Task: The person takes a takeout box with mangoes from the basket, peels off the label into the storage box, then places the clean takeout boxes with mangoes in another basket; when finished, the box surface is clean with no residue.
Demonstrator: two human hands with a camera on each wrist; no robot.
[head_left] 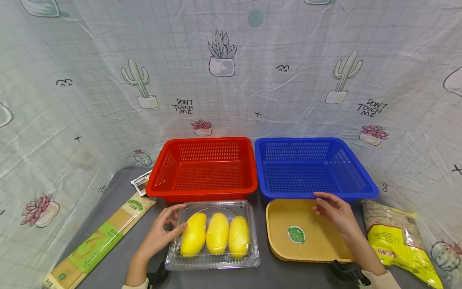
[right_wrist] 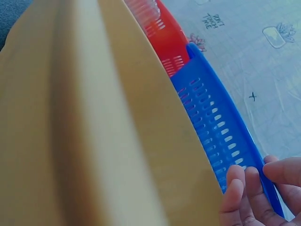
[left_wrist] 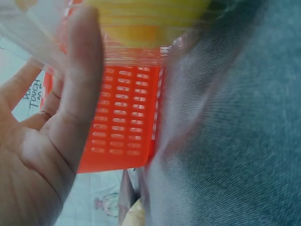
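Note:
A clear plastic box (head_left: 213,263) holds three yellow mangoes (head_left: 217,233) under its lid. At its left side is my left hand (head_left: 164,230), the thumb straight and overlapping the lid, the fingertips near the far left corner. In the left wrist view the thumb (left_wrist: 77,80) stands in front of the box; whether it presses is unclear. My right hand (head_left: 337,214) is over the far right part of a tan lidded box (head_left: 299,216) with a green round sticker. Its fingers are loosely bent with nothing between them, close to the rim of the blue basket (head_left: 317,196).
Behind the clear box stands a red basket (head_left: 205,196), beside the blue one. A long noodle packet (head_left: 101,241) lies at the left, with a small white sachet (head_left: 141,182) by the red basket. A yellow bag (head_left: 393,237) lies at the right. A patterned curtain (head_left: 252,88) hangs behind.

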